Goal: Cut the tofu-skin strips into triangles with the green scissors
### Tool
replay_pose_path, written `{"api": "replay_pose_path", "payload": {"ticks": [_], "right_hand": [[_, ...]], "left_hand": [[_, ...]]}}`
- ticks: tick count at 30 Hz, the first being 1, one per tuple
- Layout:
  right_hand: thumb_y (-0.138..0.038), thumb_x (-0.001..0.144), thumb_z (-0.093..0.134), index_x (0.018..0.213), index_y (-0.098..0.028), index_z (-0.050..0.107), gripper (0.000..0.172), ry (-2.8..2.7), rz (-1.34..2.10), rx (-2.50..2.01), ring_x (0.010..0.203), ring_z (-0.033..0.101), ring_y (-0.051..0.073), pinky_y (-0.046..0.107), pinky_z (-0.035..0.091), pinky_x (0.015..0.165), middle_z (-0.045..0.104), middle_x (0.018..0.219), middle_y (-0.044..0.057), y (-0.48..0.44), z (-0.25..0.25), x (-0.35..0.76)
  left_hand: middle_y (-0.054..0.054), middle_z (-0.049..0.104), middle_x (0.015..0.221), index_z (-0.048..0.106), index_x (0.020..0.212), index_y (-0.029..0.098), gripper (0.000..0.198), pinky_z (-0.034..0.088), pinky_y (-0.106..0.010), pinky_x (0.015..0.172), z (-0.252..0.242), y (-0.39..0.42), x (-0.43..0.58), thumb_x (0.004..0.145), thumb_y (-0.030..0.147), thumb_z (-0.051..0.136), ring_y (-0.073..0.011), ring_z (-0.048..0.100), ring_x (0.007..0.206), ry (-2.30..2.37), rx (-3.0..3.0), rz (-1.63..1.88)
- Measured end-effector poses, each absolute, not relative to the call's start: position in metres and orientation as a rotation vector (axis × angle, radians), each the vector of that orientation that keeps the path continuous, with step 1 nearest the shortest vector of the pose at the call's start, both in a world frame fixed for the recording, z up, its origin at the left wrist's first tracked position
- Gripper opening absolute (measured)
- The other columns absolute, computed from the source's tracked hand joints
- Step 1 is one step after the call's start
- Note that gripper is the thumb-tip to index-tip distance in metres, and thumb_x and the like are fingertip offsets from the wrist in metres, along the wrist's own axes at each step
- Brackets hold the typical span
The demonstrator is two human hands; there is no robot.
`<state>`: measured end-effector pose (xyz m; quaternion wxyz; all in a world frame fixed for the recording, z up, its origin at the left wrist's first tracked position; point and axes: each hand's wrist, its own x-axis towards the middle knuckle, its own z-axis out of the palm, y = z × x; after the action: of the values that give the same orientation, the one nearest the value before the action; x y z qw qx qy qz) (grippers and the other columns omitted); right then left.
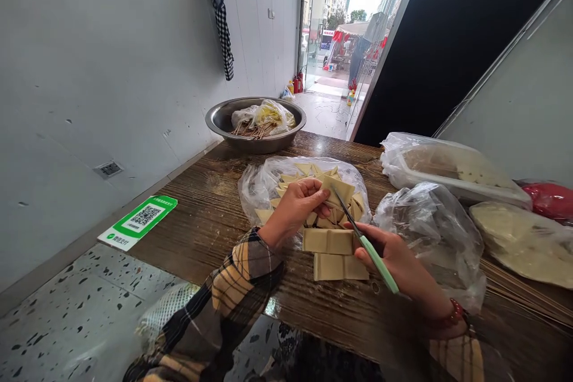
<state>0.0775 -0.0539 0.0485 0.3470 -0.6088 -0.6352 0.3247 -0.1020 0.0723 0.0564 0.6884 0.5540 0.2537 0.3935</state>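
Note:
My left hand point(301, 202) pinches a pale yellow square that looks like a tofu sheet point(332, 184), held above the table. In my right hand point(396, 259) are scissors with mint-green handles point(379, 264). Their dark blades reach up to the held sheet and overlap it; whether they have cut into it I cannot tell. Just below my hands lie two folded tofu strips point(329, 241), point(342, 267) on the wood. Behind, many cut triangular tofu pieces point(308, 168) are spread on a clear plastic bag point(250, 191), partly hidden by my left hand.
A steel basin point(257, 144) with skewers and bags stands at the table's far end. On the right are a crumpled clear bag point(425, 221), a wrapped tray point(465, 185), a bagged pale sheet stack point(519, 239) and thin sticks point(528, 295). A QR-code card point(138, 222) lies at the left edge.

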Motion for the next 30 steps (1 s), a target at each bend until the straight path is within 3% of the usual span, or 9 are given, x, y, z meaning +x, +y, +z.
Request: {"api": "replay_pose_path", "payload": {"ticks": [3,10,15,30], "right_hand": [[-0.044,0.077,0.068,0.123,-0.016,0.068,0.054,-1.627,0.819,-1.599,0.086,0.068,0.027,0.036,0.055,0.077,0.075,0.091,0.008,-0.0544,0.0484,0.0767],[-0.044,0.084,0.060,0.124,-0.012,0.066,0.052,-1.695,0.777,-1.610,0.097,0.067,0.029,0.040,0.052,0.087,0.073,0.110,0.013,-0.0537,0.0433,0.0775],[-0.042,0.085,0.059,0.124,-0.013,0.066,0.049,-1.696,0.779,-1.632,0.094,0.069,0.028,0.039,0.053,0.085,0.075,0.106,0.012,-0.0539,0.0433,0.0797],[-0.045,0.077,0.065,0.128,-0.007,0.063,0.064,-1.641,0.836,-1.685,0.093,0.067,0.029,0.040,0.053,0.082,0.073,0.105,0.014,-0.0526,0.0412,0.0797]], "left_hand": [[0.002,0.062,0.063,0.060,0.075,0.013,0.033,0.047,-0.020,0.049,0.0552,0.0714,-0.1010,0.071,0.041,0.077,-0.0085,0.059,0.048,0.536,1.251,0.858],[0.000,0.063,0.066,0.061,0.076,0.013,0.031,0.047,-0.020,0.047,0.0537,0.0729,-0.1015,0.073,0.039,0.075,-0.0085,0.059,0.048,0.525,1.262,0.850],[0.001,0.062,0.065,0.059,0.075,0.012,0.031,0.048,-0.019,0.049,0.0535,0.0731,-0.1027,0.074,0.039,0.074,-0.0081,0.059,0.049,0.536,1.282,0.848],[0.002,0.055,0.067,0.058,0.073,0.013,0.035,0.054,-0.022,0.052,0.0592,0.0712,-0.1030,0.074,0.045,0.072,-0.0088,0.055,0.057,0.623,1.381,0.910]]}}
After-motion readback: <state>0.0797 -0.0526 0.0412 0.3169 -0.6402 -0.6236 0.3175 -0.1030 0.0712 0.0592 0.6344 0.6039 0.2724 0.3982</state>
